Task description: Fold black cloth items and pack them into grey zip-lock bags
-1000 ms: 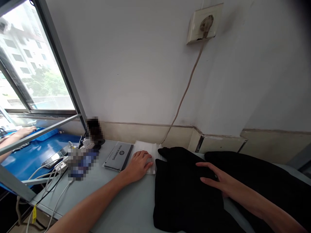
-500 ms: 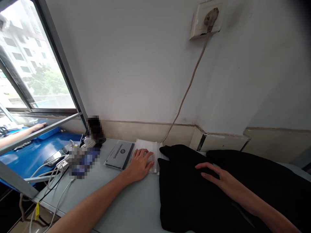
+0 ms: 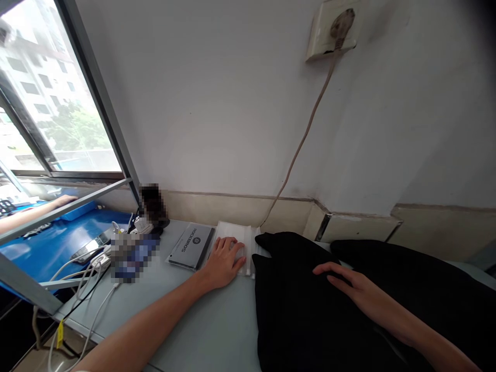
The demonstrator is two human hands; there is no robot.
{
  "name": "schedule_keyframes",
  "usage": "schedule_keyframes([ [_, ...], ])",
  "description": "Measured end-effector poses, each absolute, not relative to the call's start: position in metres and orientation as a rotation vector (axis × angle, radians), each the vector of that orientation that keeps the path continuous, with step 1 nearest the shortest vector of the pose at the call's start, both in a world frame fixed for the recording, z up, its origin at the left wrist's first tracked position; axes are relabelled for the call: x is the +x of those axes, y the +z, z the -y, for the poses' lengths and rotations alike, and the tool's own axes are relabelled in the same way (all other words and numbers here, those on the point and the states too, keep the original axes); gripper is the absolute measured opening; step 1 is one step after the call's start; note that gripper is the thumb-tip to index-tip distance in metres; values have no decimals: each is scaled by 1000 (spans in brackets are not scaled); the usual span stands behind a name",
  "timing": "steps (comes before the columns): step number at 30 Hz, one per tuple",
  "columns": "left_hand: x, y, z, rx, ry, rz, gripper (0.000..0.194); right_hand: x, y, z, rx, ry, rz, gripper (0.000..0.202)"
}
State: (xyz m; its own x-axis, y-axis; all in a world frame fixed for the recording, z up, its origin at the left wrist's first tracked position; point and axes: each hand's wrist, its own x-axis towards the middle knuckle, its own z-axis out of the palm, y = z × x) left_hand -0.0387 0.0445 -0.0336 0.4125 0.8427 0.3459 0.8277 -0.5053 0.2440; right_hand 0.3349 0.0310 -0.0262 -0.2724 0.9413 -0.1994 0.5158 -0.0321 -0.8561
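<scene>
- My left hand [image 3: 222, 264] lies flat over the clear plastic bags [image 3: 234, 231], which show past my fingertips at twelve to one o'clock; its fingers are apart, the thumb well out from the index finger, and clamp nothing.
- The grey packet [image 3: 189, 248], printed ROCKBROS, lies just beside that hand, at ten o'clock from it.
- My right hand [image 3: 354, 287] is over the black cloth [image 3: 306, 299], at three o'clock from my left; thumb and index finger are apart with nothing pinched between them. The other fingers are hidden, and I cannot tell whether the hand touches the cloth.
- More black fabric [image 3: 395, 263] spreads at two o'clock from my right hand; I cannot tell whether it joins the first piece.
- All this lies on a grey table [image 3: 217, 320].
- At nine o'clock from my left hand, well apart, sits a white power strip [image 3: 101, 262] among cables.
- At twelve o'clock from my right hand, a plug sits in the wall socket [image 3: 321, 26].
- At ten o'clock, far off, a co-worker's hand [image 3: 66, 200] reaches over a blue table [image 3: 31, 263].
</scene>
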Motion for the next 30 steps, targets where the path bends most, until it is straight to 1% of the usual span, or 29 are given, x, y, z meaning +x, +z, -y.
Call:
schedule_keyframes([
  [7, -39, -33, -44, 2612, 646, -1556, 37, 333, -22, -28, -1549, 1252, 1776, 47],
  [21, -39, -34, -45, 2613, 657, -1552, 36, 331, -18, -26, -1540, 1246, 1756, 47],
  [26, -39, -34, -45, 2616, 638, -1549, 37, 329, -14, -22, -1511, 1428, 1666, 58],
  [30, -39, -31, -44, 2604, 629, -1560, 37, 330, -13, -17, -1519, 1434, 1635, 73],
])
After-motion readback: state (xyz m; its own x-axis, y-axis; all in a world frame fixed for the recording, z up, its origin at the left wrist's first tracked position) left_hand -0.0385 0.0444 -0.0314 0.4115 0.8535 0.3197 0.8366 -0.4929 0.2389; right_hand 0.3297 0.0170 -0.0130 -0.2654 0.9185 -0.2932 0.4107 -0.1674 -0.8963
